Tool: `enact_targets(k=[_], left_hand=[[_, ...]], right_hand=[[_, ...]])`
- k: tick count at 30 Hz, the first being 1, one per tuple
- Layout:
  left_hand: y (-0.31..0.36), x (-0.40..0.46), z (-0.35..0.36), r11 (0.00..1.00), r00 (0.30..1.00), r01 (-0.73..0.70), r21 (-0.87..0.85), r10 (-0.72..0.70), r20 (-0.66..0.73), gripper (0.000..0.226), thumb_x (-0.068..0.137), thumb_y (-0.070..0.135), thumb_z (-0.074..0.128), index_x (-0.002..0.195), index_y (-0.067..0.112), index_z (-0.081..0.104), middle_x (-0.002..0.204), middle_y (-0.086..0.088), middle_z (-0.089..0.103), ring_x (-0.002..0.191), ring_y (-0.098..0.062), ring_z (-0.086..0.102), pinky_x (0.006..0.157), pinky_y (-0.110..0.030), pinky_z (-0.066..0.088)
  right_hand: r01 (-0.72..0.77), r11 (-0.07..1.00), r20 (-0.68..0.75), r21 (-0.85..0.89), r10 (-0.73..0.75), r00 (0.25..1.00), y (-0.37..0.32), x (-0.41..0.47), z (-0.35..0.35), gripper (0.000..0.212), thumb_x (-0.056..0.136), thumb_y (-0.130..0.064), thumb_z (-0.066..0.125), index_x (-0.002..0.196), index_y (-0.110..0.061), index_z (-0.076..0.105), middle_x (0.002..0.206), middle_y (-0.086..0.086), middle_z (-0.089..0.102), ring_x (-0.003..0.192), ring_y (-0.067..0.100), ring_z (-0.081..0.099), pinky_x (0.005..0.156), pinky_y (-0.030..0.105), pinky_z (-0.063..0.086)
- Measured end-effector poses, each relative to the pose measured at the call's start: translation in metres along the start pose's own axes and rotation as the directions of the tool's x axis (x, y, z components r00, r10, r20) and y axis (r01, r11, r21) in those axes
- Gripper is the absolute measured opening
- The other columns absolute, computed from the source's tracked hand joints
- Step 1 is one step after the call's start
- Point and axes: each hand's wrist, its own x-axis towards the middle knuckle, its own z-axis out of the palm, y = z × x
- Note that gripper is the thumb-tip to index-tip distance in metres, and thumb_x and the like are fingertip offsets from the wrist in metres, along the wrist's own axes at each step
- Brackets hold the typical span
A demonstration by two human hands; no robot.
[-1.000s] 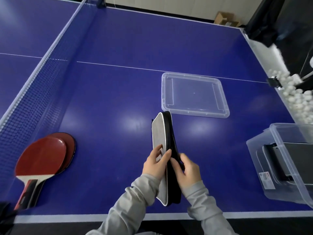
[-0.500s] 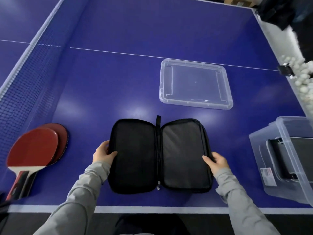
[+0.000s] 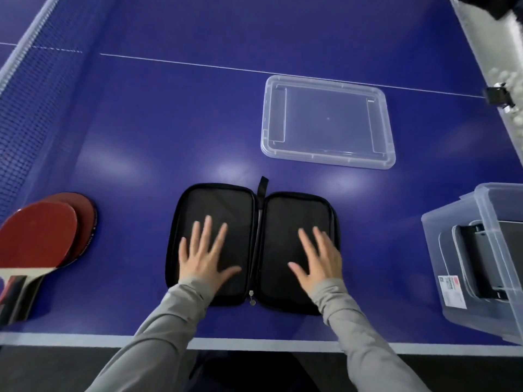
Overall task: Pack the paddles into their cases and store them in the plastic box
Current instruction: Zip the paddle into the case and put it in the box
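A black paddle case [image 3: 254,210] lies unzipped and spread flat on the blue table near its front edge. My left hand [image 3: 205,254] presses flat on the case's left half, fingers spread. My right hand [image 3: 318,257] lies flat on the right half the same way. Two red paddles [image 3: 42,233] lie stacked at the far left, handles toward me. The clear plastic box [image 3: 486,250] stands at the right edge with a dark case inside it. Its clear lid [image 3: 328,120] lies flat behind the open case.
The table net [image 3: 25,89] runs along the left side. A grey trough with white balls [image 3: 509,80] borders the table at the upper right. The table's white front edge line [image 3: 254,343] runs just below my forearms.
The case went from standing closed on edge to lying open flat. My hands moved from its outer edges onto the two inner halves.
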Motion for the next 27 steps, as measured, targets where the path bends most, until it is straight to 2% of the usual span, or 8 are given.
enact_targets(k=[2,4,9,18,20,23,25,27], left_hand=[[0.003,-0.005,0.016,0.995,0.990,-0.048,0.083,0.036,0.137,0.105,0.067,0.083,0.042,0.134,0.046,-0.031,0.147,0.009,-0.039,0.135,-0.015,-0.033,0.116,-0.051,-0.004],[-0.002,-0.005,0.025,0.994,0.985,-0.026,0.103,0.009,0.170,0.101,0.065,0.088,0.031,0.127,0.050,-0.039,0.142,0.013,-0.045,0.133,-0.012,-0.036,0.115,-0.049,-0.007],[-0.010,-0.004,0.025,0.992,0.987,-0.018,0.127,-0.002,0.161,0.097,0.059,0.092,0.019,0.126,0.052,-0.039,0.136,0.018,-0.050,0.133,-0.008,-0.035,0.116,-0.044,-0.008],[-0.005,-0.004,0.020,0.996,0.984,-0.038,0.082,0.023,0.175,0.098,0.068,0.085,0.033,0.126,0.051,-0.038,0.139,0.016,-0.046,0.135,-0.010,-0.032,0.116,-0.046,-0.007],[-0.007,-0.004,0.015,0.997,0.984,-0.058,0.043,0.050,0.169,0.094,0.074,0.079,0.040,0.137,0.050,-0.024,0.146,0.017,-0.036,0.140,-0.010,-0.025,0.117,-0.044,-0.003],[-0.021,-0.002,0.001,0.993,0.991,-0.099,-0.066,0.104,0.080,0.074,0.086,0.058,0.049,0.148,0.037,0.014,0.158,0.015,0.000,0.146,-0.010,0.004,0.115,-0.035,0.011],[-0.041,-0.005,-0.012,0.984,0.995,-0.102,-0.147,0.101,-0.014,0.061,0.090,0.040,0.053,0.145,0.025,0.032,0.154,0.006,0.023,0.141,-0.014,0.025,0.111,-0.031,0.020],[-0.069,-0.016,-0.028,0.975,0.991,-0.082,-0.204,0.058,-0.121,0.048,0.089,0.026,0.058,0.135,0.015,0.049,0.146,-0.002,0.041,0.133,-0.022,0.041,0.106,-0.037,0.030]], right_hand=[[0.060,0.995,0.226,-0.074,-0.042,0.973,-0.008,0.000,0.014,0.082,0.079,-0.057,0.056,0.146,-0.041,0.011,0.159,0.001,-0.002,0.145,0.031,-0.002,0.111,0.058,0.016],[0.075,0.992,0.307,-0.102,-0.041,0.951,-0.002,0.002,0.026,0.083,0.080,-0.063,0.050,0.143,-0.048,-0.002,0.156,-0.008,-0.017,0.144,0.029,-0.016,0.112,0.060,0.007],[0.095,0.987,0.333,-0.127,-0.048,0.942,0.013,0.006,0.031,0.083,0.079,-0.068,0.046,0.138,-0.055,-0.011,0.153,-0.014,-0.024,0.143,0.026,-0.021,0.111,0.062,0.004],[0.093,0.980,0.349,-0.173,-0.027,0.937,0.009,0.007,0.027,0.083,0.080,-0.069,0.043,0.139,-0.052,-0.013,0.154,-0.013,-0.025,0.143,0.026,-0.021,0.111,0.062,0.005],[0.083,0.979,0.361,-0.188,-0.010,0.932,0.002,0.008,0.023,0.084,0.082,-0.066,0.046,0.141,-0.049,-0.011,0.154,-0.011,-0.023,0.143,0.027,-0.019,0.111,0.062,0.007],[0.045,0.982,0.334,-0.184,0.019,0.942,-0.010,0.009,0.015,0.085,0.084,-0.059,0.049,0.145,-0.039,-0.007,0.157,-0.007,-0.015,0.145,0.026,-0.012,0.113,0.058,0.008],[0.013,0.986,0.269,-0.164,0.032,0.963,-0.018,0.005,0.011,0.083,0.086,-0.055,0.049,0.148,-0.033,-0.002,0.158,-0.003,-0.009,0.146,0.023,-0.007,0.115,0.054,0.010],[-0.028,0.992,0.192,-0.123,0.052,0.980,-0.025,-0.001,0.008,0.079,0.087,-0.050,0.051,0.149,-0.026,0.006,0.159,0.002,0.002,0.146,0.022,0.000,0.114,0.050,0.015]])
